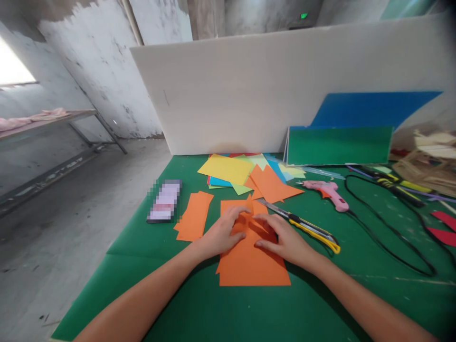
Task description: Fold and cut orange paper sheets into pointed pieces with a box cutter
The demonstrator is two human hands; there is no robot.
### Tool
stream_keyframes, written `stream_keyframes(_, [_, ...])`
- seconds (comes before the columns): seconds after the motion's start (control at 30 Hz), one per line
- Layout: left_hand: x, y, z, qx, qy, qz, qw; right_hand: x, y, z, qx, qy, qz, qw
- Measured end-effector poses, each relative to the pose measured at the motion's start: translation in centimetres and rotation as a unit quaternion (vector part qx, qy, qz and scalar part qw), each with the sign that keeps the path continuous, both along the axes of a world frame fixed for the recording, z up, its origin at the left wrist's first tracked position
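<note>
Stacked orange paper sheets (pixel 252 270) lie on the green table in front of me. My left hand (pixel 225 232) rests over their left side, fingers curved and thumb apart. From the right, my right hand (pixel 283 238) reaches over the same sheets, its thumb also apart from its fingers. A smaller orange piece with a pointed tip shows between the fingertips; whether either hand touches it I cannot tell. Just beyond my right hand lies a yellow utility knife (pixel 311 229), blade end toward the sheets. Cut orange strips (pixel 194 216) lie left of my left hand.
A phone (pixel 166 200) with a blurred screen lies at left. Coloured paper (pixel 226 168) and orange offcuts (pixel 272 183) sit farther back. At right are a pink glue gun (pixel 327 191), its black cord, and pliers (pixel 399 190). A white board (pixel 231 95) stands behind.
</note>
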State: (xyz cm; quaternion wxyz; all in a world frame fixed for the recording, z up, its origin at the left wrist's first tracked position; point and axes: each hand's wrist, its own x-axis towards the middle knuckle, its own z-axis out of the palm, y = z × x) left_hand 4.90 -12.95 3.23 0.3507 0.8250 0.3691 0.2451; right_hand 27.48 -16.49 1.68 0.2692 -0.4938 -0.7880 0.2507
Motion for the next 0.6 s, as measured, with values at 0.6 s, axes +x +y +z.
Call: stream_keyframes(0.6, [-0.5, 1.6, -2.0, 0.113, 0.127, 0.131, 0.977, 2.6, 2.0, -0.9, -0.1, 0.302, -0.139, 0.938])
